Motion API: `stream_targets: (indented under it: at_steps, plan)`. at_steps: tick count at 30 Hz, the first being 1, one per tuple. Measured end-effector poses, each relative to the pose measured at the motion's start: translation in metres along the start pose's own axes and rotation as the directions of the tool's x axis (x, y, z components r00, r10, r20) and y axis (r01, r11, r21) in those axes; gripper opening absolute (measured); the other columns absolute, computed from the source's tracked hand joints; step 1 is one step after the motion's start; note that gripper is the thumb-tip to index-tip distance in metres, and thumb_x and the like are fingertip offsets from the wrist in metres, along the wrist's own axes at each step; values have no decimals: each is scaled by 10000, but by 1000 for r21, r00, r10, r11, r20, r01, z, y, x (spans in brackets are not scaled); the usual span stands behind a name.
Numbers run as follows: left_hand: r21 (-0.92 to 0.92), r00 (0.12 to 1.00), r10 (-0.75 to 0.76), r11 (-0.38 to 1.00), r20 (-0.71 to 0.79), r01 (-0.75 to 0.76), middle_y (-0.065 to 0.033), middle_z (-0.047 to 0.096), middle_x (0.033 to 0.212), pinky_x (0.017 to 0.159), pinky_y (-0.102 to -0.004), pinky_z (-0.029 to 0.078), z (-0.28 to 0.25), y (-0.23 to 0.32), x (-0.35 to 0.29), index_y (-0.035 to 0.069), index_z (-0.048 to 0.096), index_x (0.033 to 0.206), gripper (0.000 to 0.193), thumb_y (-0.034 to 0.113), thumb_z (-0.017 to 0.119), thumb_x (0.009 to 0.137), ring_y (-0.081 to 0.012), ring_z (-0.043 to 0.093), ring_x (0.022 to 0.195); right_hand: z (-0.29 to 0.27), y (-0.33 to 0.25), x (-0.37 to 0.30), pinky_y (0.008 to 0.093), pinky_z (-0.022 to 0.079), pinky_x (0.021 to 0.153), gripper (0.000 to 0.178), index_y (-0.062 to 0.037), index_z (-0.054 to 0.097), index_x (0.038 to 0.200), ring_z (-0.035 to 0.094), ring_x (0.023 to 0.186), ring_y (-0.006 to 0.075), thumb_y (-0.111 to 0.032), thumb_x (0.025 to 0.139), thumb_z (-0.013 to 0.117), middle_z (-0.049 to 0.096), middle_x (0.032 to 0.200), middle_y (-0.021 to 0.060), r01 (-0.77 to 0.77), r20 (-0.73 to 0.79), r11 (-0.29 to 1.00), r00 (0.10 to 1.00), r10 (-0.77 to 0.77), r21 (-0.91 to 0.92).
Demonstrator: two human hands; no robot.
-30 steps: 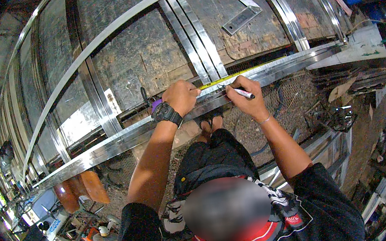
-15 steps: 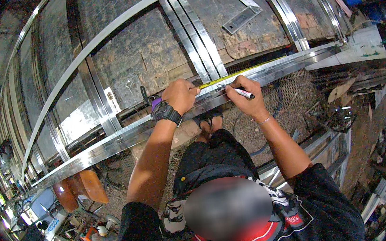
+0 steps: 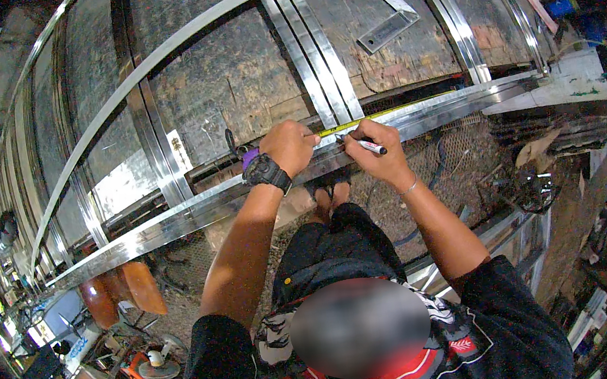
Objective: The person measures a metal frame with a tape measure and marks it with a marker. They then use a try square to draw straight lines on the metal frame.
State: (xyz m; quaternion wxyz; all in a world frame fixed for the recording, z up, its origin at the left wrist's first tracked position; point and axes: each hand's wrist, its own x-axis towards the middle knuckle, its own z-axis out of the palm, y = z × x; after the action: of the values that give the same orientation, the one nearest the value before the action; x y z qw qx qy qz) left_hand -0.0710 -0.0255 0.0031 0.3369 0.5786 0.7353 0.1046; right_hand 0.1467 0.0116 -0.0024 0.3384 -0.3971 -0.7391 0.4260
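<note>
Pressing a yellow tape measure (image 3: 385, 114) flat on the long steel bar (image 3: 193, 209) at frame centre, the left hand (image 3: 287, 146) is closed over it while a marker (image 3: 367, 145) is pinched in the right hand (image 3: 382, 154), so a skewed mark is risked should the tape slip.

Single head view, close, looking steeply down over hands (image 3: 329, 153).

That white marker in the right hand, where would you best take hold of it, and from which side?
Probably by the middle of the barrel of the white marker, coming from above and the near side, as the right hand does. The barrel lies slanted, its tip toward the yellow tape measure on the long steel bar, which the left hand presses down.
</note>
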Motion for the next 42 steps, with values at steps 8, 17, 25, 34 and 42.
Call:
stream_targets:
  at_steps: [8,17,25,34,42]
  plan:
    - [-4,1000,-19,1000,12,19,-175,745,880,720,-478,563,0,0,1,94,817,897,251,333,780,829,-378,719,807,1,-4,2,310,456,565,204,7,581,747,581,590,143,-65,834,751,611,663,91,20,-13,999,1000,-21,-29]
    - [-15,997,-56,998,47,57,-208,737,861,756,-495,559,-6,7,-1,102,814,900,223,312,751,858,-403,718,843,0,0,-5,284,462,570,194,-12,605,805,578,616,106,-100,878,762,646,706,51,-161,-62,981,984,168,110]
    - [-29,998,-18,999,56,19,-227,724,842,736,-503,558,-2,-3,1,88,807,907,259,333,746,848,-414,712,816,-29,-13,-9,278,509,756,198,-2,678,1126,643,841,127,-154,999,680,716,954,49,-182,-365,957,895,256,224]
    - [-35,1000,26,999,12,-26,-204,714,775,681,-492,543,2,-10,8,70,789,831,333,401,752,850,-379,695,710,-58,40,24,518,375,1107,395,-137,638,1283,633,1165,330,-132,897,720,710,1198,120,121,117,835,991,-68,-537]
    - [50,997,73,996,24,-74,-215,736,1010,803,-506,554,-1,-15,2,109,768,1112,371,383,740,863,-405,713,915,-58,45,26,481,349,1096,254,-115,637,1141,641,1090,319,-126,903,725,717,1083,88,69,110,883,994,-20,-464]
